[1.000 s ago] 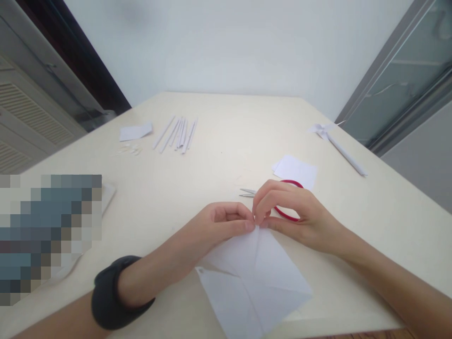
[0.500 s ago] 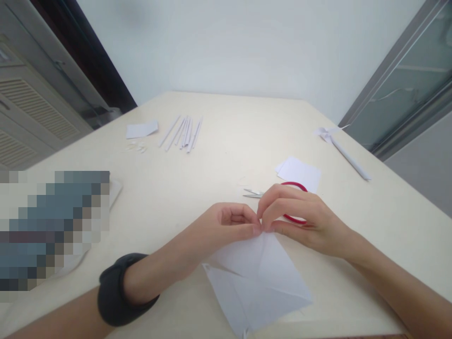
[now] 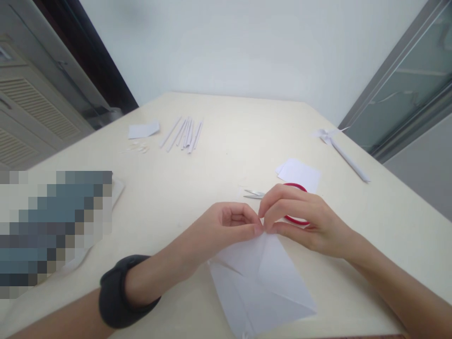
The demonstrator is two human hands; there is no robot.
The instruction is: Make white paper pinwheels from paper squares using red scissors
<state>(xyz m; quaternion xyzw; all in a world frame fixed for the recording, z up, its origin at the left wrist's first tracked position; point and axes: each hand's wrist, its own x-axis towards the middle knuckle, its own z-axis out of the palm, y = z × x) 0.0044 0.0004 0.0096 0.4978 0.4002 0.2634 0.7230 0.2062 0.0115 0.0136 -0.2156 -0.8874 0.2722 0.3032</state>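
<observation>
A white square sheet of paper [image 3: 271, 278] with diagonal creases or cuts lies in front of me at the table's near edge. My left hand [image 3: 233, 223], with a black band on its wrist, pinches the paper's far corner between thumb and fingers. Right beside it, my right hand [image 3: 300, 216] pinches the same corner, fingertips nearly touching the left ones. What exactly sits between the fingertips is hidden. Under and behind my right hand rest scissors [image 3: 295, 187] with red handles, their blades pointing left and slightly apart.
White paper squares [image 3: 300, 172] lie beyond the scissors. A paper pinwheel on a rolled stick [image 3: 349, 160] lies at the right. Several paper sticks [image 3: 187, 134], a folded paper piece [image 3: 143, 130] and small scraps [image 3: 138, 147] are at the back left. A pixelated area covers the left edge.
The paper has shifted slightly right and down at its near end. Both hands keep their pinch on its far corner, almost unmoved.
</observation>
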